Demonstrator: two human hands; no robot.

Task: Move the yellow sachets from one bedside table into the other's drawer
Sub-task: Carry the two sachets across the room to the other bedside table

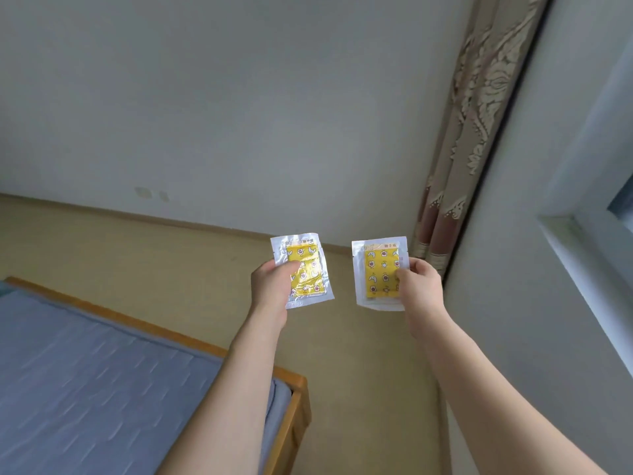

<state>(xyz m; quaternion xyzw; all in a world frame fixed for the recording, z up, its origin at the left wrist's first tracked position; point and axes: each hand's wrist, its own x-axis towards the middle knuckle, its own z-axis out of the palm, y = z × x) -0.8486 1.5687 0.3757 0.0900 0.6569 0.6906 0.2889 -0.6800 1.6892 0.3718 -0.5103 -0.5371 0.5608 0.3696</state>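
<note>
Each hand pinches one upright yellow sachet: left hand [274,286] the left sachet [305,272], right hand [419,286] the right sachet [378,272]; no drawer in view.

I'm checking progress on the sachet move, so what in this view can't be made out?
- Both bedside tables and the drawer: outside the head view.
- Printed text on the crinkled yellow foil sachet in the left hand and the flat yellow foil sachet in the right hand: too small.
- Whether either hand holds a single sachet: hidden behind the front one.
</note>
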